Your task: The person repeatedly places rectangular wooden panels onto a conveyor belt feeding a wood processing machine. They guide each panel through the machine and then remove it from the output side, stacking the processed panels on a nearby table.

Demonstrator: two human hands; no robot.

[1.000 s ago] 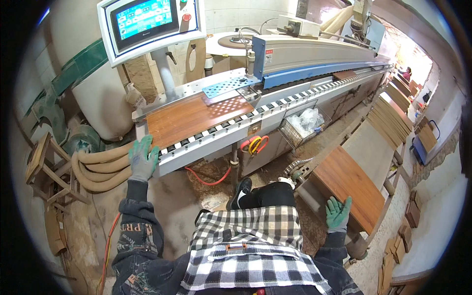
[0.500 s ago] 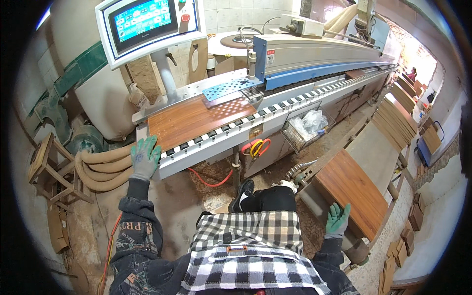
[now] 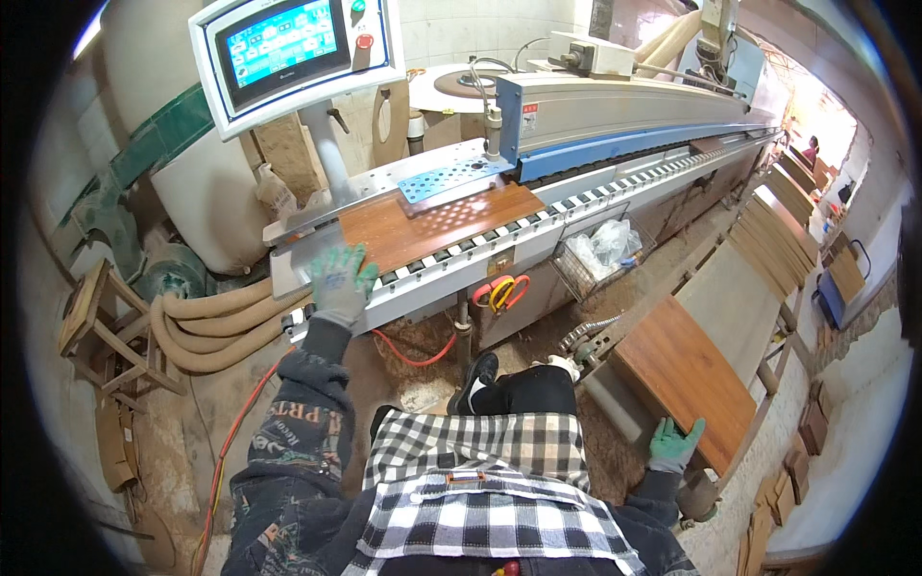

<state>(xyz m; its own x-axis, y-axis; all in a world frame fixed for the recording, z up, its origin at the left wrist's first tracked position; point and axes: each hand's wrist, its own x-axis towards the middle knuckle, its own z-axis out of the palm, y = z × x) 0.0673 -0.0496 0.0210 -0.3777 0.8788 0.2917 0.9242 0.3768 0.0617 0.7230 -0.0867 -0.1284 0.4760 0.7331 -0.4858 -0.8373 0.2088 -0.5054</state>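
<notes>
A brown wood-grain panel [image 3: 384,240] lies flat on the roller edge of a long edge banding machine [image 3: 624,125]. Its far right part runs beneath a blue perforated plate [image 3: 451,180]. My left hand [image 3: 340,285], in a grey and green glove, rests with fingers spread at the panel's near left corner. My right hand [image 3: 675,445], gloved alike, is open, its fingers at the near edge of another wood-grain panel [image 3: 687,379] to my right. Whether it bears any of that panel's weight, I cannot tell.
A control screen [image 3: 285,53] stands at the upper left. Red- and yellow-handled scissors [image 3: 500,293] hang on the machine's front, beside a wire basket [image 3: 600,252] holding clear plastic. Stacked boards [image 3: 765,235] line the right. Thick hoses [image 3: 216,331] and a wooden stool [image 3: 108,331] are left.
The panel on the machine has slid right, further under the perforated plate, and my left hand has moved right with it. My right hand has come to the other panel's edge.
</notes>
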